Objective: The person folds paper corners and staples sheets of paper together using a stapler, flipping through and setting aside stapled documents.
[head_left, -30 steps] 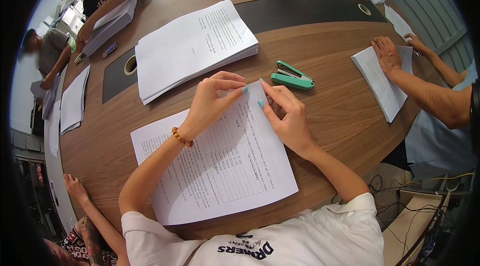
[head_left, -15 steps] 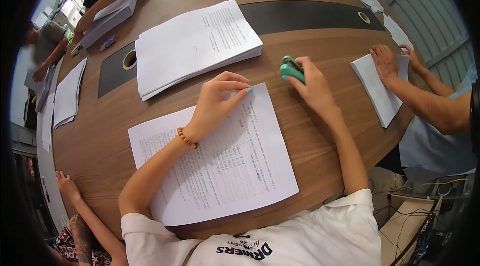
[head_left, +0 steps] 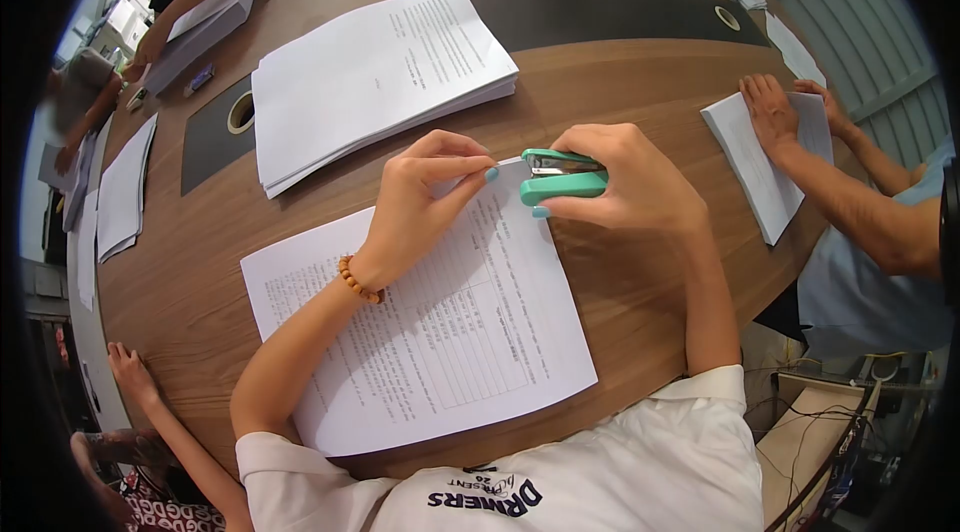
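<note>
Printed paper sheets [head_left: 440, 332] lie on the table in front of me, turned at an angle. My left hand [head_left: 428, 194] pinches their far edge near the top corner, thumb and fingers pressed together. In my right hand [head_left: 640, 182] is a green stapler [head_left: 562, 190], its jaws apart and facing the corner of the sheets. The stapler's front end is right beside that corner; whether paper lies between its jaws I cannot tell. Beyond my left hand rests a thick stack of printed paper [head_left: 380, 82].
A co-worker's hands [head_left: 775, 127] press on a paper stack [head_left: 740, 167] at the right. Another person at the far left handles a thick stack [head_left: 205, 32]. More sheets [head_left: 128, 187] lie at the left edge. A round cable hole [head_left: 240, 114] sits in the dark table strip.
My right hand has brought the stapler leftward to the corner of the sheets, turning it so its jaws face the paper. My left hand keeps its pinch on the edge.
</note>
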Action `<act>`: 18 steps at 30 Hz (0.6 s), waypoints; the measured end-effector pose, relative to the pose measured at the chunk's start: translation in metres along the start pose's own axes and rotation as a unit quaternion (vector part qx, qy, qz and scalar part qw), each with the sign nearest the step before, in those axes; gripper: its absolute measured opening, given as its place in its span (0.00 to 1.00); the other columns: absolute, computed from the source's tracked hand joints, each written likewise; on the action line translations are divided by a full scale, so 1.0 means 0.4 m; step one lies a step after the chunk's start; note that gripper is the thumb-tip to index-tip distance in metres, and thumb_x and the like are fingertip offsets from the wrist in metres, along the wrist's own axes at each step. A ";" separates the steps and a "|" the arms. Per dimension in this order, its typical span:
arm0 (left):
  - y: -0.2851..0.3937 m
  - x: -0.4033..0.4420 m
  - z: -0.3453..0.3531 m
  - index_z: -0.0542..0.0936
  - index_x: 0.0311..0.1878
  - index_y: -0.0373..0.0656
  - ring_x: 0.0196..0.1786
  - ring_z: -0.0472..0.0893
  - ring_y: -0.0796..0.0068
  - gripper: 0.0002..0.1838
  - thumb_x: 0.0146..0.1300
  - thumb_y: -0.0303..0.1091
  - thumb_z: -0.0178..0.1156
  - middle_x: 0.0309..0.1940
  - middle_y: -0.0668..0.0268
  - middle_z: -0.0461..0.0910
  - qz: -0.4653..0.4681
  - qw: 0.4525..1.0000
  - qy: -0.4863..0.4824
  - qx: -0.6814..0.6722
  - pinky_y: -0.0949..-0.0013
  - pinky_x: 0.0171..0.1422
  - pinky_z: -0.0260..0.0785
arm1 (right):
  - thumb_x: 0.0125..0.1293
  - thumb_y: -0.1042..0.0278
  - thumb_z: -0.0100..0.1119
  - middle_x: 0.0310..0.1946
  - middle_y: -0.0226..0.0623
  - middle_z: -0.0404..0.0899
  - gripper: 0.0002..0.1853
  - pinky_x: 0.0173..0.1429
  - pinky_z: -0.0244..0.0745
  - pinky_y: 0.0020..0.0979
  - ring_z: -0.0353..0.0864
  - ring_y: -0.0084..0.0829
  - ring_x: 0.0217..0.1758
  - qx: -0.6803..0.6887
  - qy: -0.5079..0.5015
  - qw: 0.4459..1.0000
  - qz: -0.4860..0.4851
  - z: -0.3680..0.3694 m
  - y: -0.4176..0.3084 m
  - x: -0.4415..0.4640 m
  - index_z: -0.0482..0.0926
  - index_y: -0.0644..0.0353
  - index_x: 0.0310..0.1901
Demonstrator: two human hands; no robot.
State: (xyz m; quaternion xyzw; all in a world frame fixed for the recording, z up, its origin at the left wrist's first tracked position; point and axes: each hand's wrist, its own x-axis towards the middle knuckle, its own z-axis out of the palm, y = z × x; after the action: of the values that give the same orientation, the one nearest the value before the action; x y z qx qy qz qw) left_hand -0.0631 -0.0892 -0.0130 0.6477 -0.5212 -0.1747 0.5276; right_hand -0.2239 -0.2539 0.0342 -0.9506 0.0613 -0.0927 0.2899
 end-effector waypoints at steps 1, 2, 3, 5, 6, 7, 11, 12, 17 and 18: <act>0.002 0.000 -0.001 0.85 0.39 0.39 0.40 0.80 0.71 0.08 0.54 0.23 0.63 0.38 0.63 0.80 0.004 1.000 0.000 0.007 0.72 0.45 0.73 | 0.44 0.63 0.71 0.28 0.43 0.79 0.19 0.36 0.71 0.31 0.78 0.37 0.30 0.001 -0.001 1.000 0.003 0.001 -0.002 0.000 0.79 0.67 0.35; 0.003 0.001 -0.001 0.85 0.39 0.40 0.39 0.80 0.71 0.09 0.53 0.23 0.64 0.38 0.63 0.80 0.008 1.000 0.000 0.015 0.72 0.45 0.73 | 0.44 0.62 0.71 0.28 0.43 0.79 0.19 0.35 0.71 0.31 0.78 0.38 0.30 0.002 0.004 1.000 -0.006 0.001 -0.003 0.001 0.79 0.67 0.35; 0.003 0.001 -0.001 0.85 0.39 0.40 0.39 0.80 0.71 0.09 0.53 0.23 0.64 0.38 0.63 0.80 0.006 1.000 -0.002 0.014 0.72 0.45 0.73 | 0.44 0.62 0.71 0.27 0.43 0.79 0.19 0.35 0.71 0.31 0.78 0.38 0.29 0.002 0.009 1.000 -0.016 0.003 -0.002 0.002 0.79 0.67 0.34; 0.002 0.001 -0.001 0.85 0.39 0.41 0.39 0.80 0.72 0.09 0.54 0.23 0.64 0.38 0.63 0.81 0.008 1.000 -0.002 0.013 0.72 0.45 0.73 | 0.44 0.62 0.71 0.26 0.43 0.79 0.19 0.34 0.70 0.31 0.78 0.38 0.29 -0.009 0.008 1.000 -0.023 0.008 0.001 0.007 0.79 0.67 0.34; 0.002 0.001 -0.001 0.85 0.39 0.41 0.39 0.80 0.72 0.09 0.54 0.23 0.64 0.38 0.63 0.81 0.007 1.000 -0.003 0.013 0.72 0.45 0.73 | 0.45 0.61 0.71 0.25 0.43 0.78 0.19 0.33 0.70 0.32 0.77 0.38 0.28 -0.021 0.007 0.999 -0.032 0.011 0.002 0.009 0.79 0.67 0.34; 0.001 0.001 -0.001 0.85 0.39 0.41 0.39 0.80 0.72 0.09 0.54 0.23 0.63 0.38 0.63 0.81 0.009 1.000 -0.002 0.016 0.73 0.45 0.74 | 0.45 0.61 0.71 0.25 0.43 0.78 0.19 0.33 0.70 0.32 0.77 0.38 0.28 -0.020 0.007 0.999 -0.030 0.010 0.000 0.012 0.79 0.67 0.34; -0.004 0.001 -0.002 0.85 0.39 0.41 0.39 0.80 0.73 0.10 0.53 0.23 0.63 0.38 0.64 0.81 0.008 1.000 -0.004 0.020 0.73 0.44 0.74 | 0.46 0.60 0.70 0.23 0.42 0.76 0.17 0.31 0.69 0.33 0.76 0.38 0.26 -0.030 -0.016 0.999 -0.031 -0.006 -0.015 0.027 0.78 0.67 0.30; -0.004 0.001 -0.004 0.85 0.39 0.41 0.39 0.80 0.73 0.10 0.53 0.23 0.63 0.38 0.64 0.81 0.007 1.000 -0.004 0.021 0.73 0.44 0.74 | 0.46 0.60 0.70 0.22 0.42 0.76 0.17 0.30 0.69 0.33 0.76 0.38 0.25 -0.034 -0.024 0.998 -0.035 -0.009 -0.017 0.031 0.78 0.66 0.29; -0.005 0.001 -0.002 0.85 0.40 0.41 0.39 0.81 0.73 0.10 0.53 0.23 0.63 0.39 0.63 0.81 0.006 1.000 -0.003 0.015 0.73 0.45 0.75 | 0.47 0.60 0.70 0.21 0.42 0.76 0.17 0.30 0.69 0.31 0.76 0.38 0.24 -0.031 -0.062 0.997 -0.018 -0.015 -0.014 0.047 0.78 0.67 0.29; -0.004 0.002 -0.003 0.85 0.40 0.41 0.39 0.81 0.73 0.10 0.53 0.23 0.63 0.39 0.63 0.81 0.005 1.000 -0.001 0.015 0.73 0.45 0.75 | 0.47 0.60 0.70 0.21 0.42 0.77 0.17 0.30 0.70 0.31 0.76 0.37 0.23 -0.030 -0.069 0.997 -0.014 -0.015 -0.012 0.049 0.78 0.67 0.30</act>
State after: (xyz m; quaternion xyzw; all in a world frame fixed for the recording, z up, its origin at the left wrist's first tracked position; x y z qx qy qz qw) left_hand -0.0612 -0.0895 -0.0139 0.6527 -0.5280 -0.1648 0.5177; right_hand -0.2057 -0.2566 0.0444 -0.9638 0.0303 -0.0288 0.2634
